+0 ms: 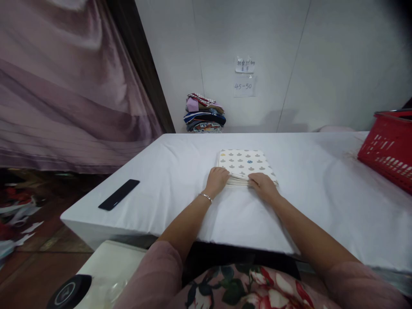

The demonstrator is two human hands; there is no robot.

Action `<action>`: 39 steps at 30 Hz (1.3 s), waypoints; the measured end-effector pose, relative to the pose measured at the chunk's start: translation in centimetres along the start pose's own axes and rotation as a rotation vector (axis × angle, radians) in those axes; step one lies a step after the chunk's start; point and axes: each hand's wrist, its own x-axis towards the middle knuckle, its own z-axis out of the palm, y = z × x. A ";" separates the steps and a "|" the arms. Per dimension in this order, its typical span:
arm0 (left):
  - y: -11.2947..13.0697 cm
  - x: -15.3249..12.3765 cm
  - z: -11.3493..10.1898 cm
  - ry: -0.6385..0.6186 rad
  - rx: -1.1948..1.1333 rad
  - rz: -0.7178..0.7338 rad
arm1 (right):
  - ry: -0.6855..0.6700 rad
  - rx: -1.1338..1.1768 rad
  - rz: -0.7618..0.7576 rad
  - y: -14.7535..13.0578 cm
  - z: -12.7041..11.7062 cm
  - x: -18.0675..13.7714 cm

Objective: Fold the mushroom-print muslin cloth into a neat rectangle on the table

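A folded cream cloth (245,162) printed with small grey shapes lies flat on the white table (180,171), in front of me. My left hand (217,180) rests against its near left edge with the fingers curled onto the folded layers. My right hand (262,184) grips the near right edge, fingers pressed on the stacked layers. A thin bracelet circles my left wrist.
A black phone (119,194) lies near the table's left edge. A red plastic basket (388,148) stands at the far right. A pile of folded clothes (204,112) sits against the back wall. A purple curtain (64,86) hangs at left. A white stool (103,270) stands below.
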 end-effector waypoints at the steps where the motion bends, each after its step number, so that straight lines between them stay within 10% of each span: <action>1: 0.0 -0.1 0.2 0.003 -0.011 -0.003 | 0.005 -0.007 -0.002 0.0 0.1 0.0; 15: 1.2 -1.0 1.2 0.122 -0.081 0.072 | -0.034 0.020 -0.005 -1.5 0.2 2.2; 39: 1.7 -0.1 0.2 -0.147 0.010 0.023 | -0.020 0.078 0.012 -0.9 1.4 1.9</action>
